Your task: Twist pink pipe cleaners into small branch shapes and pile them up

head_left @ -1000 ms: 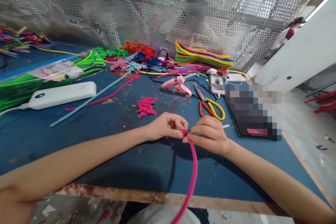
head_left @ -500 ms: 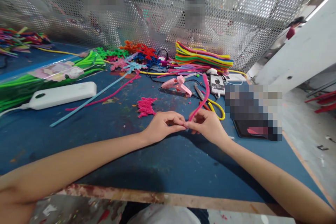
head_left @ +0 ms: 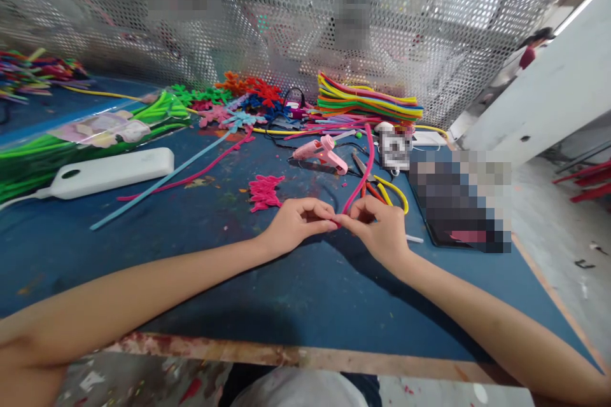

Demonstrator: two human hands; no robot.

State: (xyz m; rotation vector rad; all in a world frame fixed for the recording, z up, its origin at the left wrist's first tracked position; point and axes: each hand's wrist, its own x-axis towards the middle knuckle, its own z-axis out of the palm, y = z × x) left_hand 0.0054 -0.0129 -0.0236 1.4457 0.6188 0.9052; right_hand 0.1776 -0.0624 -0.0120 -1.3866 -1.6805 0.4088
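A bright pink pipe cleaner (head_left: pixel 365 168) rises in a curve from between my two hands. My left hand (head_left: pixel 300 222) pinches its lower end between thumb and fingertips. Close beside it, my right hand (head_left: pixel 379 229) is also closed on the pipe cleaner, thumb tip almost meeting the left one. The short piece between the fingers is mostly hidden. A bundle of bent pink pipe cleaner pieces (head_left: pixel 265 193) lies just behind my left hand. Beyond my right hand are pliers with yellow and orange handles (head_left: pixel 394 191) and a pink glue gun (head_left: pixel 321 154).
A white power bank (head_left: pixel 114 172) and bagged green pipe cleaners (head_left: pixel 157 116) lie left. Light blue (head_left: pixel 181 168) and pink strands cross there. A stack of coloured pipe cleaners (head_left: pixel 370 98) stands at the back before a perforated metal screen (head_left: pixel 286 32). A dark tablet-like object (head_left: pixel 443 238) lies right.
The standing pink pipe cleaner has swung slightly left and straightened. My right hand has turned a little, its fingers shifting at the pinch. My left hand has barely moved.
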